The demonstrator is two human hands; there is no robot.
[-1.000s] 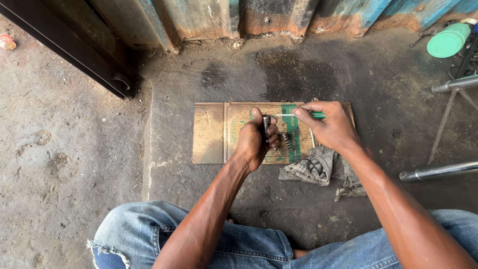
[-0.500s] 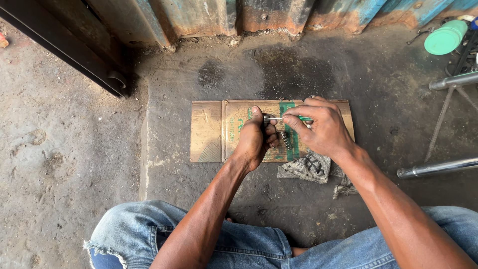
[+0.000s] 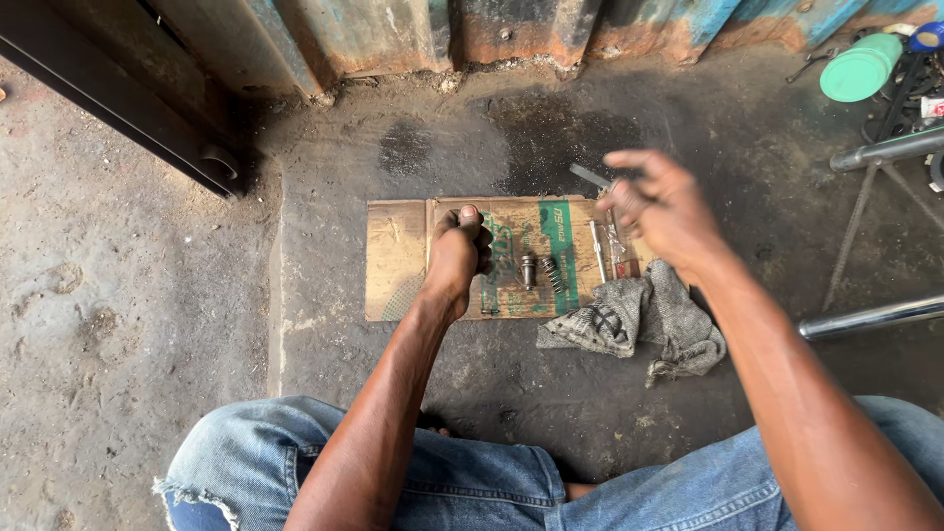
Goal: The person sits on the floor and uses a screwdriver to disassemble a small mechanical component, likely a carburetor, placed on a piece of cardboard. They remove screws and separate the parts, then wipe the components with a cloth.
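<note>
Left hand fisted on a dark part over the cardboard sheet; right hand, blurred, fingers pinching a slim metal tool. Spring, small cylinder, rods, grey rag nearby.

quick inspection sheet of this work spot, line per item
surface: stained concrete floor with a flattened cardboard sheet laid on it
job's things: small metal part hidden in the left fist; slim metal tool, blurred, at the right fingers; spring, short metal cylinder and thin rod lie on the cardboard
clutter: grey rag at the cardboard's right end
grippers: left hand closed in a fist over the cardboard; right hand raised, blurred, pinching the tool
cables: nothing seen
surroundings: rusty corrugated metal wall, dark steel beam, chrome tubes and green lid at right
</note>
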